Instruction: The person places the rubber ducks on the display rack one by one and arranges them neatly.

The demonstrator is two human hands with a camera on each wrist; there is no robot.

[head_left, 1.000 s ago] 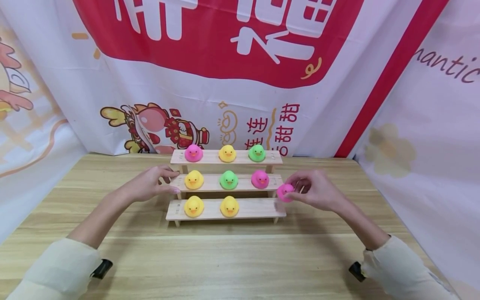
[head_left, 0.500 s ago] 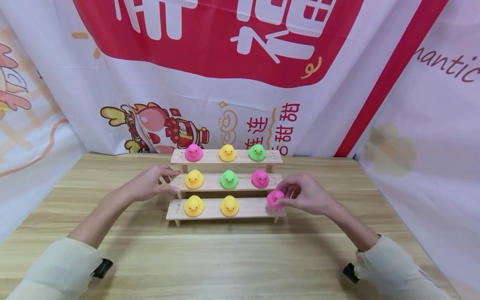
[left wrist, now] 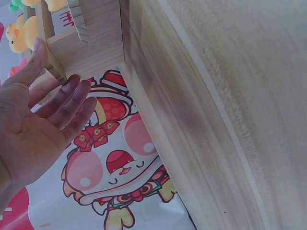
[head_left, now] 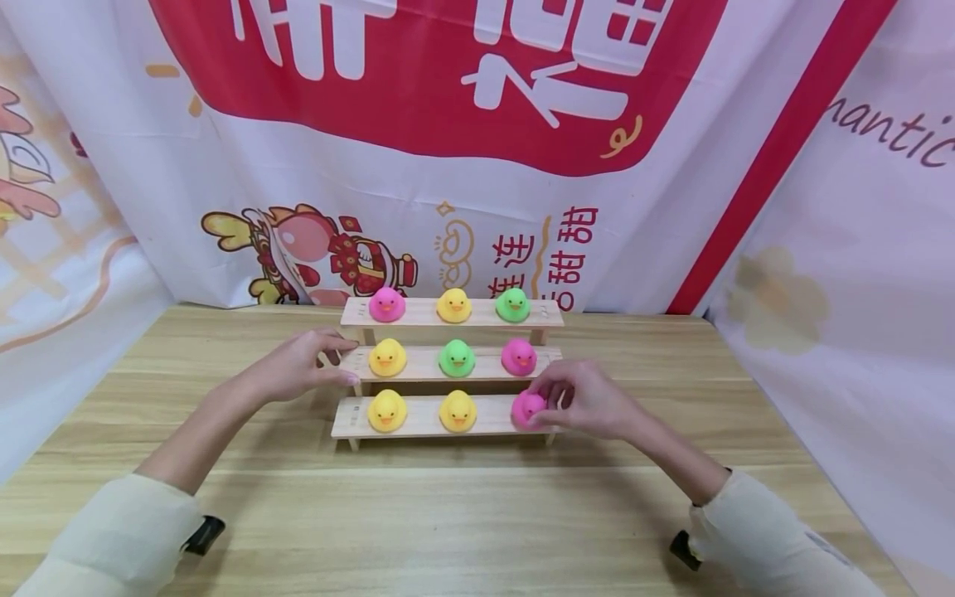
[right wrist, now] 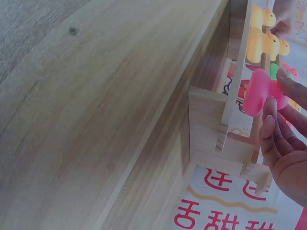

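A three-step wooden display stand [head_left: 492, 414] holds rubber ducks in rows. My right hand [head_left: 589, 400] pinches a pink rubber duck [head_left: 528, 410] between thumb and fingers at the right end of the lowest step. In the right wrist view the pink duck [right wrist: 260, 92] sits right at that step's surface. My left hand [head_left: 302, 365] holds the left end of the middle step, thumb at the front and fingers behind; the left wrist view shows this hand [left wrist: 41, 124] around the board end. Two yellow ducks [head_left: 458, 411] share the lowest step.
On the middle step stand a yellow duck [head_left: 387, 357], a green duck [head_left: 457, 358] and another pink one. The top step carries pink, yellow and green ducks. A printed cloth [head_left: 418, 133] hangs close behind the stand. Bare wooden tabletop [head_left: 448, 522] lies in front.
My right hand has moved left and down, bringing the pink duck from beside the stand to the right part of the lowest step. The left hand has stayed put.
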